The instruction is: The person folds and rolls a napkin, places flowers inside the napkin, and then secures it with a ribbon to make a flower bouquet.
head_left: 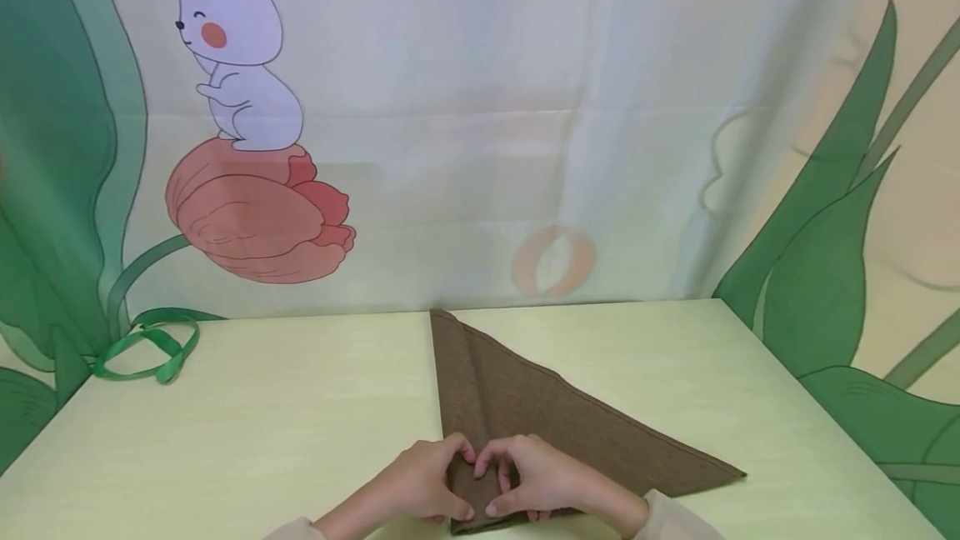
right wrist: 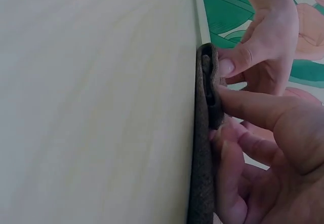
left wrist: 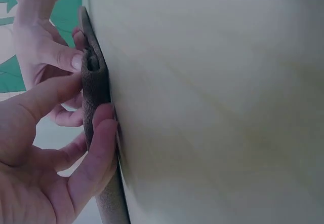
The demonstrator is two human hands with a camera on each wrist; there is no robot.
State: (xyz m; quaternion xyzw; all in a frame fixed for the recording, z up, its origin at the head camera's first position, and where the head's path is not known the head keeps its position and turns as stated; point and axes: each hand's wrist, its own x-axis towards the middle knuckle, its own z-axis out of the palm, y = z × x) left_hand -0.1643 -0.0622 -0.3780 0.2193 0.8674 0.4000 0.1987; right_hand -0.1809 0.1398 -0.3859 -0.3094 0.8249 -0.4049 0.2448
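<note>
A brown cloth point(head_left: 540, 407), folded into a long triangle, lies on the table with one point toward the back and another toward the right. Both hands meet at its near left corner, where the cloth is doubled into a thick flat fold point(left wrist: 95, 95). My left hand point(head_left: 423, 482) grips the left side of this fold, thumb on top at the near edge. From the other side my right hand point(head_left: 543, 477) pinches it, its thumb close to the left thumb. In the right wrist view the layered end of the fold point(right wrist: 208, 77) shows as a narrow opening.
A green ribbon point(head_left: 168, 365) lies in loose loops at the table's far left corner. The pale table point(head_left: 300, 407) reaches back to a hanging curtain point(head_left: 450, 190) printed with a rabbit, a tulip and leaves.
</note>
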